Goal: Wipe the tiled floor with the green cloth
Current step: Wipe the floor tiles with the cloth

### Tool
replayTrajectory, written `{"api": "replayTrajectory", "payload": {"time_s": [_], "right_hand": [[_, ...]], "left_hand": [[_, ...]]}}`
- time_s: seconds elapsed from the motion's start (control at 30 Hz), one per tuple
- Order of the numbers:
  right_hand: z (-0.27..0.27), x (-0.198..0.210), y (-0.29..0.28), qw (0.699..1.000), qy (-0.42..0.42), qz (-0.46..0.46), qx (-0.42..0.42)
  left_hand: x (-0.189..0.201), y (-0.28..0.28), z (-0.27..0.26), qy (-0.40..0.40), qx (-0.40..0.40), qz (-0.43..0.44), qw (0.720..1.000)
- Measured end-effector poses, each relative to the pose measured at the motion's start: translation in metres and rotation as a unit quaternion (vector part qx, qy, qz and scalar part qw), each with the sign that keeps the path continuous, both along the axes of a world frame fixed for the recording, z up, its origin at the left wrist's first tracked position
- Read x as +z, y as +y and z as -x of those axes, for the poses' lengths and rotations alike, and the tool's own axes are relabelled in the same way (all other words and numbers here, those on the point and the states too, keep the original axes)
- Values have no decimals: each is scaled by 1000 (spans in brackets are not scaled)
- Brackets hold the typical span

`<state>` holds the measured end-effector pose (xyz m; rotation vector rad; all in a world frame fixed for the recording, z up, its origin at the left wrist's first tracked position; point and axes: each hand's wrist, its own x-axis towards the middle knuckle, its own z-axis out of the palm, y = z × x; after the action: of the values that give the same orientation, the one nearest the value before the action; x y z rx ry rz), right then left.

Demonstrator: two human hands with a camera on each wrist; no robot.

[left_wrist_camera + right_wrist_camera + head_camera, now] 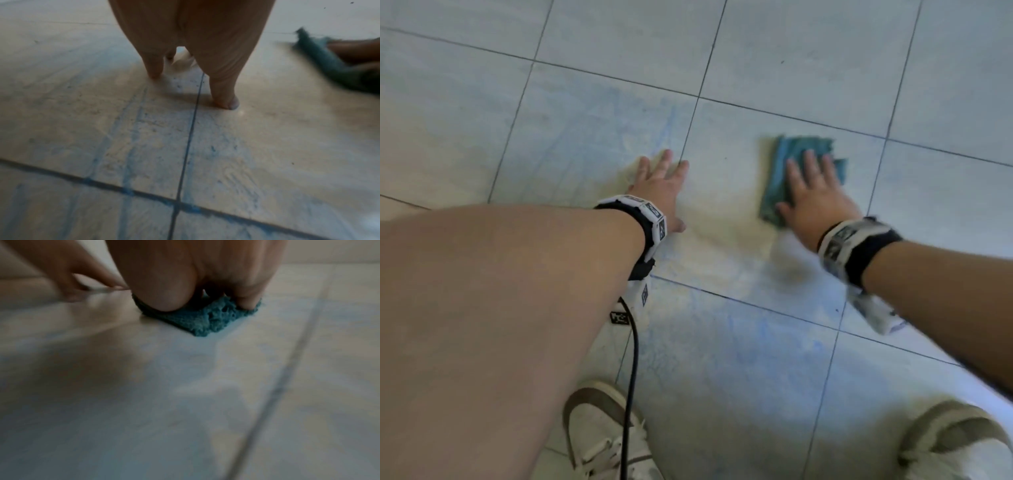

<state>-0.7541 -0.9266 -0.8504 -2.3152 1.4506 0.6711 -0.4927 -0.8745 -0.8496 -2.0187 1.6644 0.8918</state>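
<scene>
**Green cloth pressed flat to pale tiles**

Green cloth point(796, 171) lies folded on the tiled floor point(774, 61), pinned under the right hand point(815, 195), whose fingers point(811, 161) stretch out straight across it and grip nothing. Well apart to its side, the left hand point(659, 186) rests flat on the tiles, fingers spread, empty. Blue streaks point(131, 146) mark the tiles near a grout line point(189, 138). White shoes point(606, 442) show below.

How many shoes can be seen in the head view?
2. One shoe is at the bottom edge, left of centre, beside the black cable; the other shoe is in the bottom right corner, partly cut off.
</scene>
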Motion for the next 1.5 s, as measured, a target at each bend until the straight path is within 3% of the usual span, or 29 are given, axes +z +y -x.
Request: {"api": "replayTrajectory", "payload": {"time_s": [0.1, 0.17, 0.47, 0.8, 1.0, 1.17, 1.3, 1.37, 1.5], "right_hand": [[13, 2, -26, 991, -20, 6, -131], [-6, 2, -20, 990, -34, 8, -139], [-91, 1, 79, 990, -59, -49, 115], [-135, -2, 115, 990, -63, -69, 101], [-70, -2, 107, 992, -65, -65, 85], [56, 6, 43, 989, -14, -23, -146], [78, 2, 27, 973, -7, -3, -231], [55, 1, 42, 981, -13, -8, -194], [-2, 3, 109, 998, -36, -56, 20]], "left_hand": [[-1, -2, -2, -3, -11, 1, 1000], [-1, -1, -2, -7, -5, -1, 1000], [11, 0, 3, 5, 0, 3, 1000], [11, 7, -17, 1, -75, 12, 997], [19, 6, 1, -3, -52, 7, 999], [11, 0, 60, 1, -118, 25, 993], [8, -10, 86, 5, -105, 16, 994], [8, -12, 89, 6, -95, 9, 995], [6, -12, 86, 25, -80, 20, 996]]}}
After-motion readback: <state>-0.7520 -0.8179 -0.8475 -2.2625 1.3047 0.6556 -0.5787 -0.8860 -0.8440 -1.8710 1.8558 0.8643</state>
